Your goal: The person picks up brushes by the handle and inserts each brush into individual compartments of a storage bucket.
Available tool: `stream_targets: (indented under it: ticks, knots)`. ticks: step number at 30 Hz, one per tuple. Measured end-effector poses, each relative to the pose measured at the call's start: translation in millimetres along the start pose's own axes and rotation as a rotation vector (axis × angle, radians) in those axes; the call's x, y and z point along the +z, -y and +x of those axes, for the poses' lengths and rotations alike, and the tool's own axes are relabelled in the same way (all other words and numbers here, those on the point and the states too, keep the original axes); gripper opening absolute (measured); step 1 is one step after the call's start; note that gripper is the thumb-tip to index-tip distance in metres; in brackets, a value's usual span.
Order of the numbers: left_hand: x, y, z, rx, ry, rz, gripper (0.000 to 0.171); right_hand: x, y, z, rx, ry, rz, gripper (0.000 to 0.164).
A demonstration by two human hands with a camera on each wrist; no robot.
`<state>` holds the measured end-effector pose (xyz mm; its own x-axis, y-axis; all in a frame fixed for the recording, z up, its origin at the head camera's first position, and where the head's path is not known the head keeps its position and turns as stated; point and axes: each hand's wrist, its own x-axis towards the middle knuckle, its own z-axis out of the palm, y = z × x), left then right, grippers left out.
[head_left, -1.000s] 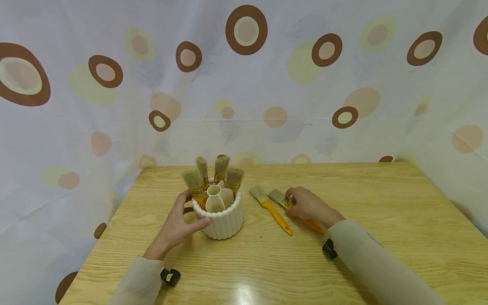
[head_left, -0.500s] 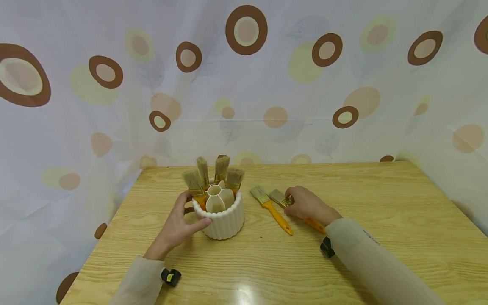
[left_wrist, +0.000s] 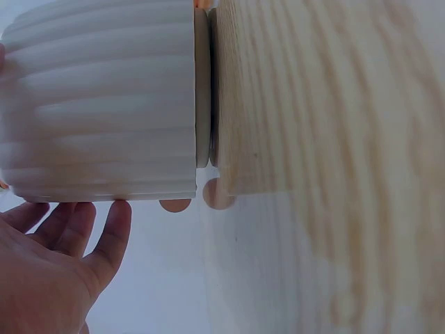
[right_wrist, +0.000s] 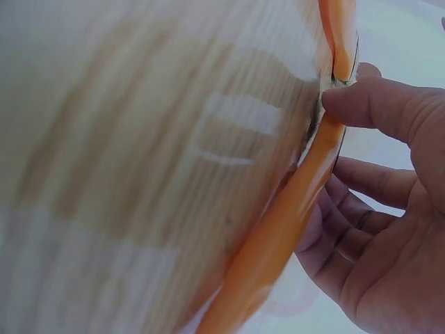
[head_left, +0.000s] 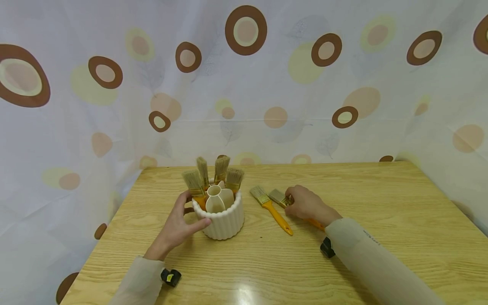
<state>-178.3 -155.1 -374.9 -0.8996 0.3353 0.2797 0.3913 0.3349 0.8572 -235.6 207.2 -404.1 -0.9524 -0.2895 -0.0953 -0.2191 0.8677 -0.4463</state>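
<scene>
A ribbed white brush holder [head_left: 223,222] stands upright on the table with several paintbrushes [head_left: 193,182] in it, bristles up. My left hand [head_left: 177,224] grips its left side, thumb across the near rim; in the left wrist view, fingertips touch the holder's ribbed wall [left_wrist: 104,104]. To the right, my right hand [head_left: 308,206] pinches a paintbrush [head_left: 279,197] that lies on the wood, covering the middle of it. Its orange handle [right_wrist: 278,229] runs under the thumb in the right wrist view. Another orange-handled paintbrush [head_left: 271,209] lies between the holder and my right hand.
White dividers around a central tube [head_left: 214,190] split the holder's inside, and front compartments hold no brush. The wooden table [head_left: 236,267] ends at a patterned cloth [head_left: 251,140] behind and at the sides.
Almost nothing differs. My right hand and forearm have shifted very slightly; the left hand, the holder and the paintbrushes stay in place.
</scene>
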Motion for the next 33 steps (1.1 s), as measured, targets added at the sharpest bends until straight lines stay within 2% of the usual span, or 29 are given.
stream_targets:
  ticks: [19,27,33]
  knots:
    - [-1.0,1.9,0.8,0.014,0.006,-0.009,0.081,-1,1,-3,-0.003,-0.102,0.025,0.040]
    - [0.9,33.1,4.8,-0.001,-0.002,-0.011,0.085,-4,7,-6,-0.019,-0.139,0.022,0.043]
    - [0.4,38.6,5.0,0.023,-0.003,-0.021,0.085,-7,12,-9,-0.036,-0.160,0.033,0.044]
